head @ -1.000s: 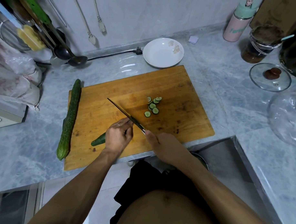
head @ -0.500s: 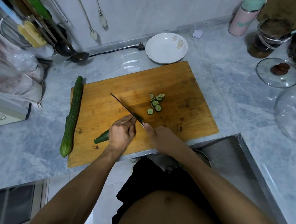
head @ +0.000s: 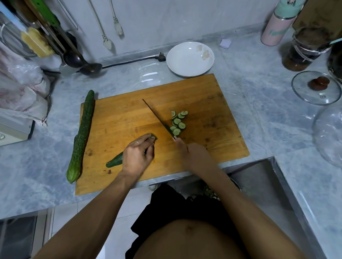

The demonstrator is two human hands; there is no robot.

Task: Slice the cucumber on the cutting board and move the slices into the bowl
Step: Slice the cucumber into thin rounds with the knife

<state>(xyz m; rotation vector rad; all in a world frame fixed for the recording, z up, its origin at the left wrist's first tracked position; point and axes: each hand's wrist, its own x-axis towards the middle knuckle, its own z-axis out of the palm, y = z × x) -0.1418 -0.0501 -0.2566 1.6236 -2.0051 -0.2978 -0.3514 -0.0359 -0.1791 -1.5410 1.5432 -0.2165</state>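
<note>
Head view: slicing underway, nothing in the bowl point(head: 190, 59) yet.

A small pile of slices point(head: 178, 122) sits mid cutting board point(head: 215, 115), approx 8–10 rounds; most of the cut cucumber point(head: 114, 160) is left to slice, w/ a second whole cucumber point(head: 80, 136) lying along the board's left edge, untouched. Bowl is white, just beyond the board's far edge, no slices inside. I'd judge the task early: more cuts, then the transfer. Left hand point(head: 137, 156) has fingers curled over the cut cucumber, pinning it to the board. Right hand point(head: 192, 155) wraps the knife point(head: 159, 119) handle; blade lies just beside the slices, apart from the left hand.
</note>
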